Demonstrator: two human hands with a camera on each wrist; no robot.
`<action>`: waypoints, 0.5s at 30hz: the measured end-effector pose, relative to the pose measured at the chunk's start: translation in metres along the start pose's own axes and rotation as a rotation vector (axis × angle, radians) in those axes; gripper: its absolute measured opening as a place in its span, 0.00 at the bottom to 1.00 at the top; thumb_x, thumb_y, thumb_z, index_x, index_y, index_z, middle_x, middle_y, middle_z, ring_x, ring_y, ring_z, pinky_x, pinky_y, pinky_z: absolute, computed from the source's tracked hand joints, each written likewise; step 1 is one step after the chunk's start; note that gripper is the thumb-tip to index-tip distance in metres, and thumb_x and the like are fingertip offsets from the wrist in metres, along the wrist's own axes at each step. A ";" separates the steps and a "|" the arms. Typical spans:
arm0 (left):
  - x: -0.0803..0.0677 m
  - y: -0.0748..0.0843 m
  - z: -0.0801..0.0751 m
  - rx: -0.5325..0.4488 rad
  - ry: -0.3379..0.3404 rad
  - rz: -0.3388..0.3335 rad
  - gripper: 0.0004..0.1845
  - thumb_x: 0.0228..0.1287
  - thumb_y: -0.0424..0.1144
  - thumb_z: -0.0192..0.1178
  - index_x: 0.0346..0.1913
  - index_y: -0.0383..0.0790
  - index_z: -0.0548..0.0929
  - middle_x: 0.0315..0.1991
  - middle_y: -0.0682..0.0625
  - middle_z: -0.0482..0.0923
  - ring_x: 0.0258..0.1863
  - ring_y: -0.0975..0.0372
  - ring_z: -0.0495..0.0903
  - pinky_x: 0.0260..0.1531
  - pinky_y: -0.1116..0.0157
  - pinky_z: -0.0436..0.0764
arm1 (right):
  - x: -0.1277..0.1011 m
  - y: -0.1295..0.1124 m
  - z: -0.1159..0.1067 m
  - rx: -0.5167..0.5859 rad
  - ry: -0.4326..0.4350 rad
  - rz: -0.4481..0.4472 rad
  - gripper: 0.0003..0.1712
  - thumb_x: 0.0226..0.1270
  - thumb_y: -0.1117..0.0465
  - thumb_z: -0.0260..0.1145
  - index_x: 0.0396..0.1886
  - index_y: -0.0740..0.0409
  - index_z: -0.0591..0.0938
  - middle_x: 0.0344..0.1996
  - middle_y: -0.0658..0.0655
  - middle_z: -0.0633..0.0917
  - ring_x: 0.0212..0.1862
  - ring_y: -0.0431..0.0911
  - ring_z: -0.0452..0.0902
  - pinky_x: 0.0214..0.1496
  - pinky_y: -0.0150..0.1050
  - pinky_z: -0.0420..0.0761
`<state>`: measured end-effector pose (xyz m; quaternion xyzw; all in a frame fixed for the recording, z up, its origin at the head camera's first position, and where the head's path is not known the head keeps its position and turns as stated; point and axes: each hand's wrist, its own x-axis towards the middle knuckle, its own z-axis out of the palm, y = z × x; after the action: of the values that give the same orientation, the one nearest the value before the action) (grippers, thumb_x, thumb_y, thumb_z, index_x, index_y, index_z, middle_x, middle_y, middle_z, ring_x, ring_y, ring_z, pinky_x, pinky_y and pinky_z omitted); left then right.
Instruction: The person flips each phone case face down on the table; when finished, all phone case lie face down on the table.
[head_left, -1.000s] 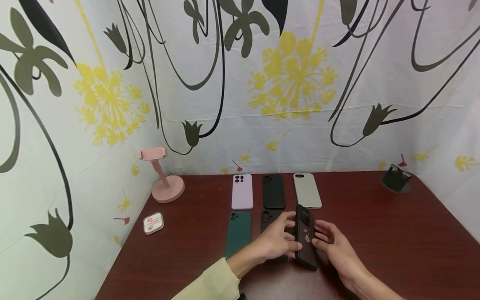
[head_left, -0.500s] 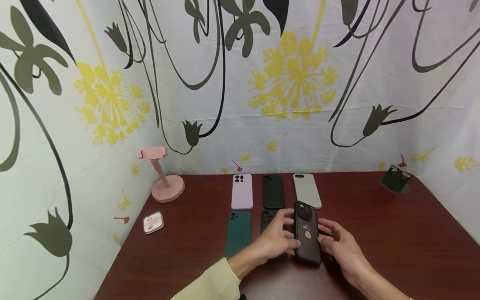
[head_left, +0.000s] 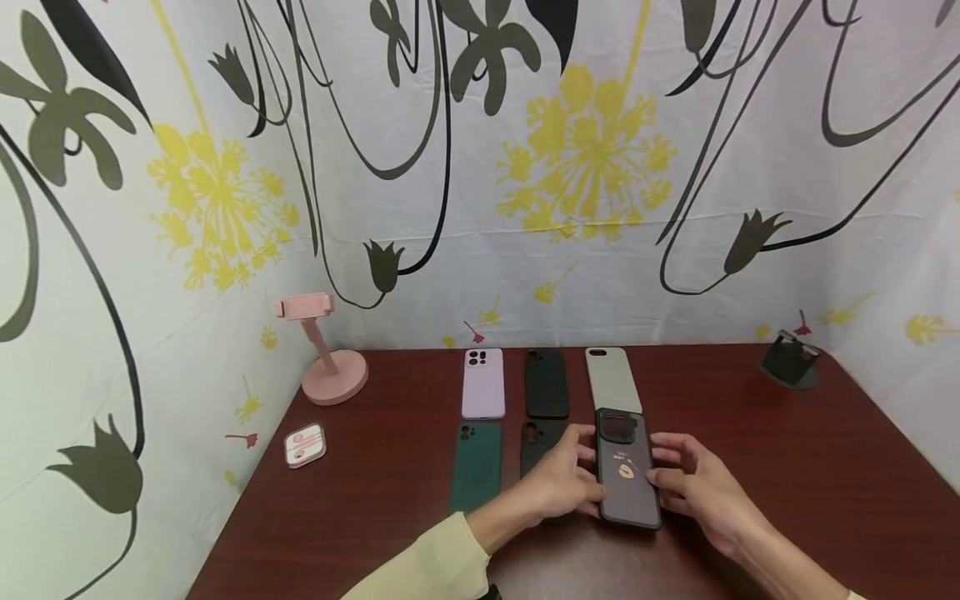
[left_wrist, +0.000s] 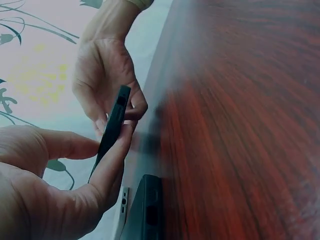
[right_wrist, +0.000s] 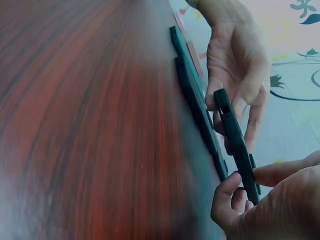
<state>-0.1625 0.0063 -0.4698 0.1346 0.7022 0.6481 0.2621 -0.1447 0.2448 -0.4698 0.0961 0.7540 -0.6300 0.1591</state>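
A black-edged phone case (head_left: 628,492) with a smoky back, a camera cutout and a small gold print is held just above the table in the head view. My left hand (head_left: 558,479) pinches its left edge between thumb and fingers. On the opposite edge, my right hand (head_left: 705,492) grips with thumb and fingertips. Seen side-on in the left wrist view, the case (left_wrist: 114,122) is slim and raised off the wood. Beneath my left forearm and hand, a dark case (head_left: 542,437) is partly hidden. The held case's top overlaps the pale grey case (head_left: 611,379).
A lilac case (head_left: 483,383), a black case (head_left: 547,383) and a green case (head_left: 477,467) lie flat left of the hands. At the table's left stand a pink phone stand (head_left: 335,379) and a small white square box (head_left: 305,446). A dark folding stand (head_left: 791,360) sits far right.
The held phone case has turned from nearly edge-on to showing its back fully, and has shifted slightly right. My right hand has moved a little rightward with it. The other cases stay put.
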 end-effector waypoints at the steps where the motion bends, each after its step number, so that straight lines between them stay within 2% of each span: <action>1: 0.000 0.000 0.000 0.004 -0.008 -0.002 0.43 0.64 0.23 0.65 0.79 0.48 0.61 0.64 0.46 0.72 0.43 0.61 0.86 0.33 0.56 0.92 | 0.000 0.000 -0.001 -0.004 -0.005 0.000 0.42 0.75 0.66 0.65 0.82 0.63 0.55 0.75 0.70 0.66 0.53 0.43 0.82 0.49 0.43 0.88; 7: 0.005 0.001 0.004 0.111 -0.004 -0.005 0.41 0.67 0.24 0.67 0.78 0.47 0.62 0.65 0.47 0.74 0.45 0.64 0.84 0.30 0.58 0.92 | 0.003 0.003 -0.009 -0.026 -0.029 0.008 0.42 0.76 0.65 0.64 0.81 0.63 0.55 0.75 0.70 0.66 0.54 0.44 0.82 0.49 0.43 0.87; 15: 0.012 0.009 0.016 0.413 0.047 -0.044 0.43 0.65 0.28 0.73 0.79 0.44 0.62 0.63 0.47 0.80 0.37 0.70 0.82 0.24 0.68 0.87 | 0.006 0.005 -0.017 -0.132 -0.055 -0.046 0.40 0.73 0.67 0.65 0.78 0.70 0.57 0.68 0.72 0.70 0.53 0.46 0.79 0.46 0.43 0.88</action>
<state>-0.1651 0.0270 -0.4639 0.1547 0.8290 0.4874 0.2265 -0.1506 0.2616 -0.4740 0.0506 0.7913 -0.5847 0.1714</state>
